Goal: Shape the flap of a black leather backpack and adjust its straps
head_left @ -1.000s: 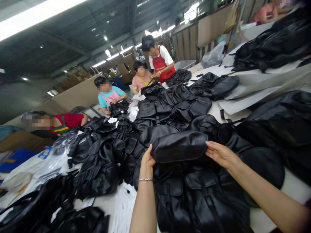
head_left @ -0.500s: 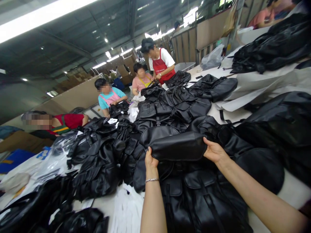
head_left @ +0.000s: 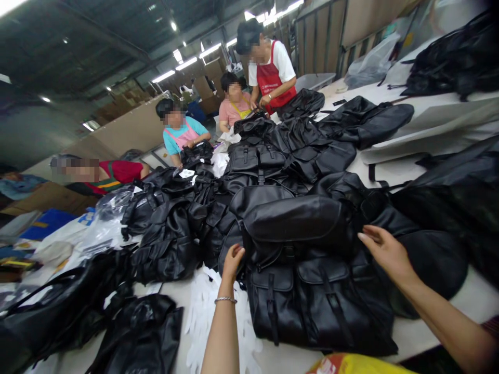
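A black leather-look backpack (head_left: 319, 306) lies in front of me with its two buckled front pockets facing up. Its top flap (head_left: 292, 218) rests over the bag's opening. My left hand (head_left: 233, 261), with a bracelet at the wrist, hovers by the left side of the flap, fingers loosely curled and holding nothing. On the other side, my right hand (head_left: 385, 254) is off the bag, its fingers stretched toward the flap's right end and nothing in them.
More black backpacks (head_left: 167, 239) crowd the table on several sides. White strips (head_left: 222, 311) lie left of the near bag. Several co-workers, one in a red apron (head_left: 273, 83), stand or sit across the table. A yellow-and-red package (head_left: 351, 363) shows at the bottom edge.
Both hands have let go of the flap and moved apart. The flap, held stretched between them before, now lies down on the backpack. The view has tilted and shifted.
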Action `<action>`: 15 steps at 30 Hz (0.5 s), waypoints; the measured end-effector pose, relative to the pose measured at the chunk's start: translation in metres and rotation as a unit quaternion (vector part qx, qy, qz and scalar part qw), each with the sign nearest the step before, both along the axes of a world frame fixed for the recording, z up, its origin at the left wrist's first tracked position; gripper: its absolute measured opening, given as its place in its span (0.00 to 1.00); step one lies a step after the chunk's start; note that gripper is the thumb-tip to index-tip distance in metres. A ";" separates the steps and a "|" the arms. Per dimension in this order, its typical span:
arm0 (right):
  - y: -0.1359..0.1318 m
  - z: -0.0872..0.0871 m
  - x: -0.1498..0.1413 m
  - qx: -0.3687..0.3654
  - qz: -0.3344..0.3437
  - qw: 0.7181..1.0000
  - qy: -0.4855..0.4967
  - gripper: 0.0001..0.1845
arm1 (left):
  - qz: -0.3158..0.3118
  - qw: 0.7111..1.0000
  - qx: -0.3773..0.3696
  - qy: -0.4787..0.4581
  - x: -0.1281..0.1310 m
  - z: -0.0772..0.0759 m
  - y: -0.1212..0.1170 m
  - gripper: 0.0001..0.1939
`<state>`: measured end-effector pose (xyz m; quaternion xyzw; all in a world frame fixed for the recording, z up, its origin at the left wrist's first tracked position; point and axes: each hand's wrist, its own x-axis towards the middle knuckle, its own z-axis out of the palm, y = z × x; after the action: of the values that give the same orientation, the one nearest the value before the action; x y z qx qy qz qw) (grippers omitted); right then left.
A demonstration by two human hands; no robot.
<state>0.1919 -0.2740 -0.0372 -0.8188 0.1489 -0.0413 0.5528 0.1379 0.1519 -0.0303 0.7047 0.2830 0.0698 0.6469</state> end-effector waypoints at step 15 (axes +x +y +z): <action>-0.014 -0.057 -0.034 -0.214 0.090 0.967 0.101 0.26 | -0.019 0.998 0.023 0.060 0.004 0.010 -0.038 0.21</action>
<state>0.1582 -0.2879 -0.0946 -0.9280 0.1173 0.0612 0.3482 0.1423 0.1141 -0.0201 0.7275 0.3063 0.0221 0.6136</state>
